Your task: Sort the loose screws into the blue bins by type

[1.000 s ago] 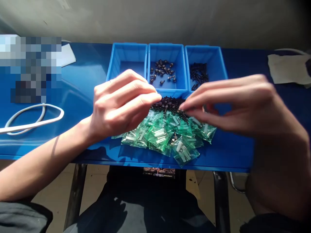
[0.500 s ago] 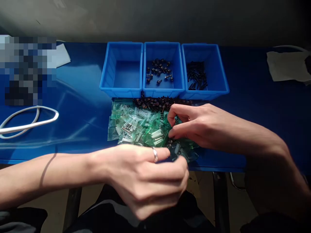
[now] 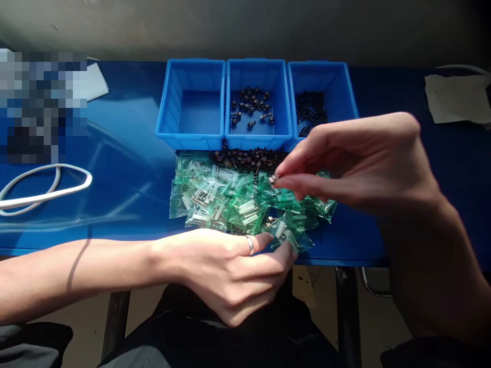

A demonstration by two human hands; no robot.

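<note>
My right hand [image 3: 345, 163] is raised over the right side of a pile of clear green plastic bags. Its thumb and index finger pinch a hex-head screw [image 3: 273, 179], of which only the shiny head shows. Low at the pile's front, my left hand [image 3: 233, 271], with a ring on it, has its thumb and curled fingers at the edge of a small green plastic bag [image 3: 289, 237]. White plugs and metal pieces show through the neighbouring bags [image 3: 245, 212]. A loose screw [image 3: 269, 221] lies just beyond my left thumb.
Behind the bags runs a heap of dark screws [image 3: 249, 159]. Three blue bins stand side by side: a bare left bin [image 3: 192, 139], a middle bin [image 3: 257, 139] with hex-head screws, and a right bin [image 3: 341, 82] with dark screws. A white cable [image 3: 46, 197] lies left.
My right hand has lifted off the pile and moved up and right, with a screw now showing between its fingertips. My left hand stays at the front bag, shifted only slightly.
</note>
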